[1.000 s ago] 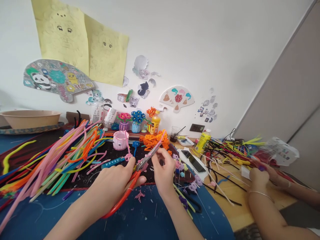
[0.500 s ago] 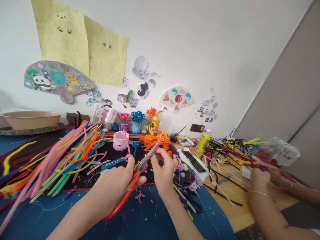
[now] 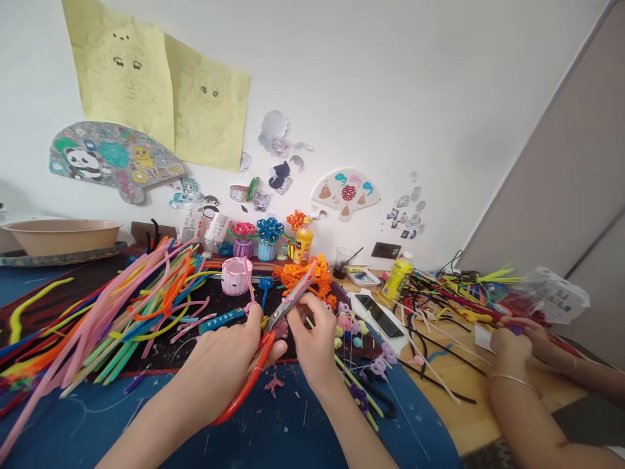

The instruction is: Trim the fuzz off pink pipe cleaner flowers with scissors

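1. Scissors (image 3: 280, 314), metal blades and smooth red plastic handles, mid-frame; blades slant up and right.
2. Left hand (image 3: 227, 358), center left: clenched round the scissors, handle running out beneath the palm; thumb sticks out right. Fuzzy pink stem (image 3: 249, 280) rises upright at the index fingertip.
3. Right hand (image 3: 315, 335), center: fingers bent, tips at the blades. Second pink stem (image 3: 308, 273) lies along the blades; can't tell if fingers pinch it.
4. Pink pot (image 3: 237, 280), round, ribbed wall, just above left hand. Small blue flower (image 3: 265, 284), looped fuzzy wire, to its right.
5. Orange heap (image 3: 317, 280), tangled fuzzy loops, behind blade tips.
6. Stem bundle (image 3: 102, 306), left of frame: long, soft, bendy, many colors, spread over dark mat.
7. Blue tube (image 3: 222, 320), glossy, beside left hand.
8. Upper center, by wall: blue bouquet (image 3: 270, 230) of curled petals in ribbed pot, pink one left of it; juice bottle (image 3: 303, 242), smooth, to the right.
9. Right of center: black-screened phone (image 3: 381, 316), flat, on a white item; purple and pink looped flowers below left.
10. Lower right: another person's hands (image 3: 510, 342), fingers around something small and purple; thin bracelet (image 3: 516, 383), rigid-looking.
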Available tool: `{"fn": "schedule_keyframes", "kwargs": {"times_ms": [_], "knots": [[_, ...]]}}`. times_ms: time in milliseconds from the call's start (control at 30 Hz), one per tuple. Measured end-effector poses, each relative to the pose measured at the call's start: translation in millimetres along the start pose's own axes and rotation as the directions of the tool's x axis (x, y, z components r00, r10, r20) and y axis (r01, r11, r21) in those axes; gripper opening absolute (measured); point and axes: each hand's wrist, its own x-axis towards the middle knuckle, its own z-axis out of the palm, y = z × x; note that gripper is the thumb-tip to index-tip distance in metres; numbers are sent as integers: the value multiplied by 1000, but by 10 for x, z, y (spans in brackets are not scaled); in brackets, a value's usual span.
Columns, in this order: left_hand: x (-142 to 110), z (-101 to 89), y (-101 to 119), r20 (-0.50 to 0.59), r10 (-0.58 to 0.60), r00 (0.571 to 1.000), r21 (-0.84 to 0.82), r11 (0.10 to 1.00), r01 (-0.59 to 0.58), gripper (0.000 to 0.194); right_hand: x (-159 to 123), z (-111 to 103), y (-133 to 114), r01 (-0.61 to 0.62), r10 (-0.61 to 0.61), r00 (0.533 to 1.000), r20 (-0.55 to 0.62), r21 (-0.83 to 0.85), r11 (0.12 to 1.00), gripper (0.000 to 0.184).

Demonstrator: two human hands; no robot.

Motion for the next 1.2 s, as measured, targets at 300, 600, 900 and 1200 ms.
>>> {"fn": "schedule_keyframes", "kwargs": {"times_ms": [300,600,900,1200], "knots": [[131,-133,-139,-285,-279,917,-671,742,17,29,47,-39,9,-185,93,934,344,247,951,17],[93,-271,-56,-66,-132,989,-958,285,-26,28,14,-84,-109,-331,52,784,618,347,877,23],[155,-111,-85,-221,-345,912,-957,256,-135,30,-17,-27,-82,-362,139,780,611,259,896,16],[154,-91,-77,-195,-353,915,-960,261,-104,33,-32,-10,-15,-202,80,868,490,201,959,15]]}}
